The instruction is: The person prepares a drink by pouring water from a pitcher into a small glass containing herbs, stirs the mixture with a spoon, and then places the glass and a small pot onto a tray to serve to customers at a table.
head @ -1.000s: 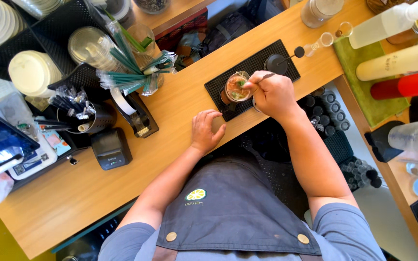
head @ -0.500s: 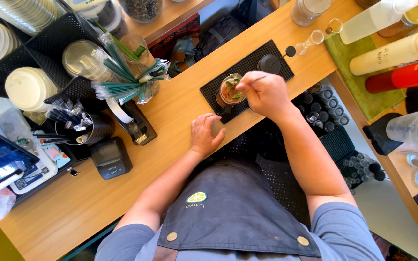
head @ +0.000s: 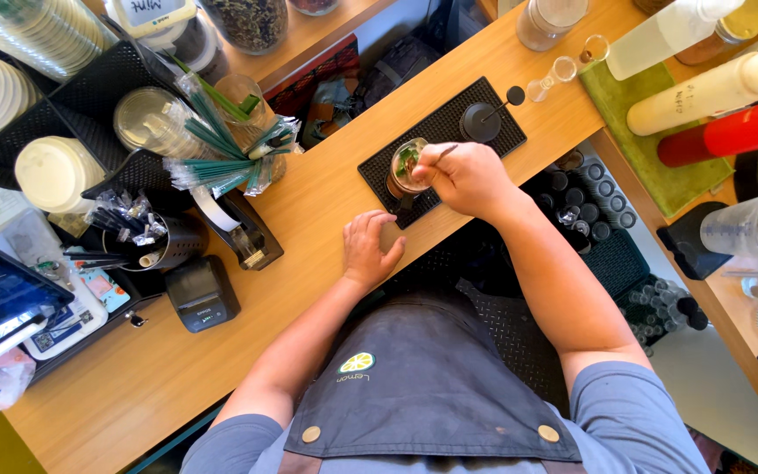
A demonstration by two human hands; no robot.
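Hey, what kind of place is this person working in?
Most likely a cafe or drinks bar counter. The right hand works a tool in a glass on a black bar mat. Wrapped green straws, stacked lids and squeeze bottles stand around it.

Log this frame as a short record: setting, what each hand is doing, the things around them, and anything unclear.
setting: wooden counter seen from above
right hand: grip on a thin spoon handle, over the glass
left hand: flat on the counter, holding nothing
glass: stands on a black rubber mat, green leaves inside
nearby: black jigger on the mat; green straws; squeeze bottles
unclear: spoon tip hidden in the glass
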